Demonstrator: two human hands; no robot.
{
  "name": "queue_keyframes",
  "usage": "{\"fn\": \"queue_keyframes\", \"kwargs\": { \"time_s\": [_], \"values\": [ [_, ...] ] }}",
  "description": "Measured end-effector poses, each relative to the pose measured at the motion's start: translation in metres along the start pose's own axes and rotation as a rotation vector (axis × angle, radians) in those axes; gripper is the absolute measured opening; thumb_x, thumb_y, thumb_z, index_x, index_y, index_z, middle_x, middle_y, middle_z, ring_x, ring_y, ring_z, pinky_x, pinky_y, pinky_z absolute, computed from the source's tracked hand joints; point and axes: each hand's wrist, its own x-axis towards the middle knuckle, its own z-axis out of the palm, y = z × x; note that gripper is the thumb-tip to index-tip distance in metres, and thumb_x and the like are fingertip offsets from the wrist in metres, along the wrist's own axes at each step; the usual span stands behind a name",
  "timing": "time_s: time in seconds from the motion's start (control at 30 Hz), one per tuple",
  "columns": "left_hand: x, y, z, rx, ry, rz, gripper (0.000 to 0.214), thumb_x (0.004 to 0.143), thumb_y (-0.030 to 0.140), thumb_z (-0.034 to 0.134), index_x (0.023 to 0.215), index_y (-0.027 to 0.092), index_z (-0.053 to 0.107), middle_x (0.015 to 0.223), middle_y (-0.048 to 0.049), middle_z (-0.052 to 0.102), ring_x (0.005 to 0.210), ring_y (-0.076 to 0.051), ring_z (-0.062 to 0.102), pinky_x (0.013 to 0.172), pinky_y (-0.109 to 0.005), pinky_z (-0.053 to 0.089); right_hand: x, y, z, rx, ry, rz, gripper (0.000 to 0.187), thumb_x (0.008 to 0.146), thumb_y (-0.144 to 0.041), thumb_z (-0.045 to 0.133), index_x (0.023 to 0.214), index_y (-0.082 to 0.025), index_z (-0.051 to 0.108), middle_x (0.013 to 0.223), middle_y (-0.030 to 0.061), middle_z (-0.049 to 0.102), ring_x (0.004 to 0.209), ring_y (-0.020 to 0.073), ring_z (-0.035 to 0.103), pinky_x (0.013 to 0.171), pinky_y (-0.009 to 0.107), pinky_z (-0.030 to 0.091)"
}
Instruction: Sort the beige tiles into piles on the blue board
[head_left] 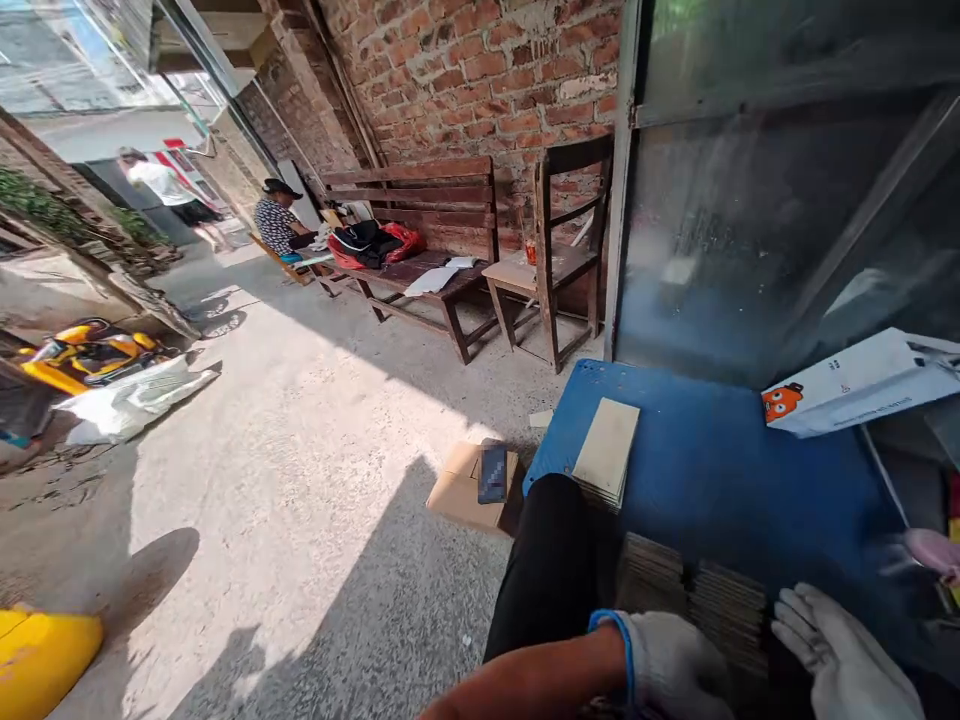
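Brick-walled alley, blue tabletop (720, 470): two stacks of thin cards (697, 600) at its near edge, gloved left hand (675, 668) curled against them, grip unclear, gloved right hand (844, 660) open just beside; probably light, stiff, slide-prone, so clamp both stack ends.

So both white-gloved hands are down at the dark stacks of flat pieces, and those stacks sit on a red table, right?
Not quite: the table is blue, not red, as the head view shows. The rest holds: the left hand and right hand, both in white gloves, are at the dark stacks.
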Motion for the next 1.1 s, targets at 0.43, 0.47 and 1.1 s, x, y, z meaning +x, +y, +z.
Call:
{"fn": "queue_keyframes", "kwargs": {
  "time_s": [0.43,0.47,1.1],
  "values": [
    [0.006,-0.040,-0.045,0.453,-0.296,-0.240,0.038,0.083,0.042,0.058,0.107,0.018,0.075,0.102,-0.0156,0.074,0.094,-0.031,0.070,0.077,-0.036,0.054,0.000,0.016,0.041,-0.478,-0.042,0.106,0.040,0.083,-0.050,0.063,0.106,-0.017,0.070,0.091,0.0047,0.070,0.085,0.0203,0.065,0.079,0.032,0.052],
    [0.010,-0.045,-0.055,0.496,-0.318,-0.257,0.036,0.083,0.040,0.059,0.105,0.016,0.075,0.103,-0.0163,0.074,0.094,-0.031,0.070,0.078,-0.036,0.054,0.001,0.018,0.042,-0.606,-0.074,0.108,0.038,0.085,-0.047,0.060,0.107,-0.019,0.070,0.094,0.0049,0.071,0.088,0.0210,0.065,0.081,0.033,0.051],
    [0.088,-0.107,-0.102,0.418,-0.241,-0.389,0.040,0.091,0.029,0.054,0.120,0.004,0.066,0.117,-0.0206,0.069,0.107,-0.029,0.066,0.091,-0.035,0.050,-0.016,0.085,0.092,-1.827,-0.854,-0.065,0.043,0.095,-0.012,0.043,0.137,-0.010,0.049,0.119,0.0175,0.062,0.104,0.0279,0.059,0.085,0.036,0.045]
  ]
}}
